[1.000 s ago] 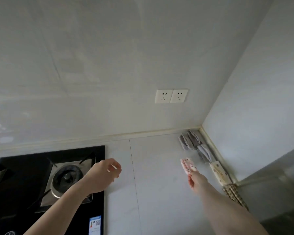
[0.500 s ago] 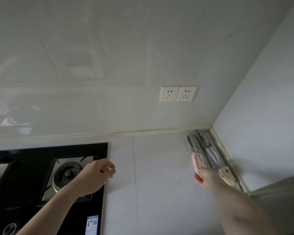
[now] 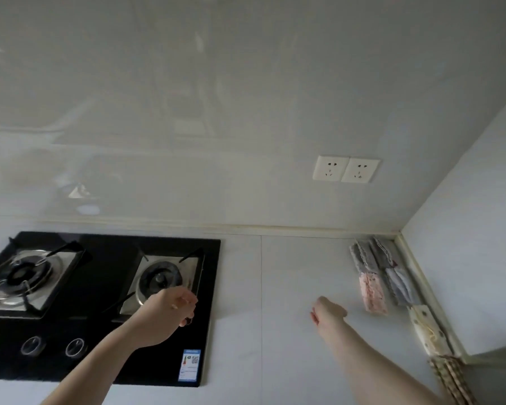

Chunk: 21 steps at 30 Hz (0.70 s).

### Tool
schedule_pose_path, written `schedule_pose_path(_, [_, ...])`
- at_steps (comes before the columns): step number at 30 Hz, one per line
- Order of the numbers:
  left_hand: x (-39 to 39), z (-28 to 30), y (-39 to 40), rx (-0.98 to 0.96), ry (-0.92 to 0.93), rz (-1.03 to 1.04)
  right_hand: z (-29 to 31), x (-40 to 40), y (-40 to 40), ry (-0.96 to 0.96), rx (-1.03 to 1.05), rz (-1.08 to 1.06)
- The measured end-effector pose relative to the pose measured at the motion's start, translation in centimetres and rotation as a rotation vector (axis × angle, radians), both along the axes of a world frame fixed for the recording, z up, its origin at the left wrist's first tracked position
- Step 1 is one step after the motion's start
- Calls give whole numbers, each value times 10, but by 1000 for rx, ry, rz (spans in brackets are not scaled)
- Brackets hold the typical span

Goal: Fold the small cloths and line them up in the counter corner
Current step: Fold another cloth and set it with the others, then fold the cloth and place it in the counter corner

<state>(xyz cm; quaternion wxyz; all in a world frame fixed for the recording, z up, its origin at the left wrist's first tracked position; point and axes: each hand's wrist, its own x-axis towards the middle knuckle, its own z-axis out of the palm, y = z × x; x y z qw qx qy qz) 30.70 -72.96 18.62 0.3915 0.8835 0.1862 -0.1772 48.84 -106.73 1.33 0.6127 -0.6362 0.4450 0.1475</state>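
Several folded small cloths lie in a line along the right wall in the counter corner. Grey ones (image 3: 383, 254) sit at the back, with a cream patterned one (image 3: 427, 327) and a brown checked one (image 3: 450, 378) nearer me. A folded pink cloth (image 3: 373, 292) lies flat just left of the grey ones. My right hand (image 3: 327, 312) hovers over the counter a little left of the pink cloth, holding nothing, its fingers loosely bent. My left hand (image 3: 173, 311) hangs above the stove's right burner, loosely curled and empty.
A black glass gas stove (image 3: 105, 323) with two burners and two knobs fills the left of the white counter (image 3: 289, 273). A double wall socket (image 3: 346, 168) sits above the counter. Walls meet at the corner on the right.
My right hand carried the pink cloth to the corner, laid it beside the grey cloths, let go and drew back left. My left hand stayed over the stove. The view swung left.
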Motion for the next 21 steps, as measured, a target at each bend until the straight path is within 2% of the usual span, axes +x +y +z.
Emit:
schedule_pose_path(3, [-44,2,32,28,-1,90,16,-24,94,-106,73,311])
schedule_pose_path(9, [-157,10,102,37,-51,351,107,-134,242,-220,190,941])
schedule_pose_path(12, [-221,14,137,56,-84,467,134,-193,298,-311,159,1219])
schedule_pose_path(21, [-390,17,226,112,-150,658,165,-343,426,-483,72,1655])
